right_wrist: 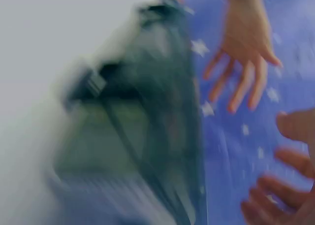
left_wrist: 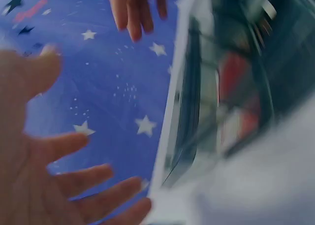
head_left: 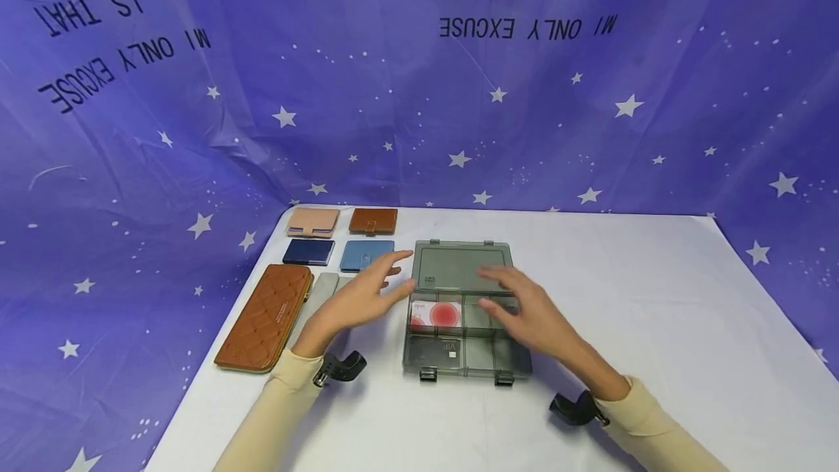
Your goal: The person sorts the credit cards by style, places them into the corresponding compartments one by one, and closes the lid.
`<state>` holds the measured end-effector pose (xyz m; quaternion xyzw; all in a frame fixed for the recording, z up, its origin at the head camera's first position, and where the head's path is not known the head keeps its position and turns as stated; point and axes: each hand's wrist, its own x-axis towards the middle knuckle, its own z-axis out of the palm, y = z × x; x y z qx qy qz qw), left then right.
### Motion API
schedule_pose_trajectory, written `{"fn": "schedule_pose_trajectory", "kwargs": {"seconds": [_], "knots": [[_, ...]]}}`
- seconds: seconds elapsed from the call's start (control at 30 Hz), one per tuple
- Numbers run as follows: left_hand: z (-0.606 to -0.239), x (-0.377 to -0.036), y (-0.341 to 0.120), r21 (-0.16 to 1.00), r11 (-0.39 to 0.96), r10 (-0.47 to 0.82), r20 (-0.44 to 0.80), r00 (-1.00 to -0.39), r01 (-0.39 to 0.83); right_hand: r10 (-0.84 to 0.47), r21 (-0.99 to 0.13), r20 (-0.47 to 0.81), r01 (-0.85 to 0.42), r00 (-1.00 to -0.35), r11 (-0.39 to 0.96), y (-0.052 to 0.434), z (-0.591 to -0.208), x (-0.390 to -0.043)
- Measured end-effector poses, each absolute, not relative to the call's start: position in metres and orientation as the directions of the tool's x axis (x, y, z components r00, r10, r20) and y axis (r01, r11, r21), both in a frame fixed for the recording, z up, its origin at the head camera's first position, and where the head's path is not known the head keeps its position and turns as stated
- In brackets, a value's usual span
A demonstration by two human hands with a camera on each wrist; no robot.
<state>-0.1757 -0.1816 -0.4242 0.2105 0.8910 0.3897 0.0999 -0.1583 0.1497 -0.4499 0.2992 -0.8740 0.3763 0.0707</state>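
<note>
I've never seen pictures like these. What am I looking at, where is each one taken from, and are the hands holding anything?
No machine here: a person's two bare hands. The wide picture comes from a camera on the head; the two blurry ones from cameras on each wrist. The left hand and right hand hover open over a grey see-through box with its lid open, holding nothing. A red and white card lies inside. Beside it on the white table lie a long brown wallet and several small wallets.

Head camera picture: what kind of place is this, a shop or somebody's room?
Probably a staged tabletop set, not a shop. A white table stands against a purple starry cloth hung as a backdrop, and wallets lie in neat rows beside an open grey box.
</note>
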Motion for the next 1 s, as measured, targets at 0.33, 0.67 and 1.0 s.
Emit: {"fn": "schedule_pose_trajectory", "kwargs": {"seconds": [0.33, 0.67, 1.0], "knots": [[-0.479, -0.199, -0.156, 0.994, -0.008, 0.263, -0.104, -0.959, -0.110, -0.372, -0.991, -0.113, 0.079, -0.921, 0.104, 0.201, -0.472, -0.206], [-0.480, -0.204, -0.149, 0.967, -0.231, 0.215, -0.055, -0.975, -0.106, -0.386, -0.995, -0.082, 0.095, -0.919, -0.013, 0.209, -0.478, -0.213], [-0.452, -0.195, -0.158, 0.975, -0.003, 0.200, 0.219, -0.955, 0.223, -0.319, -0.956, 0.130, -0.204, -0.939, 0.212, 0.217, -0.453, -0.207]]}}
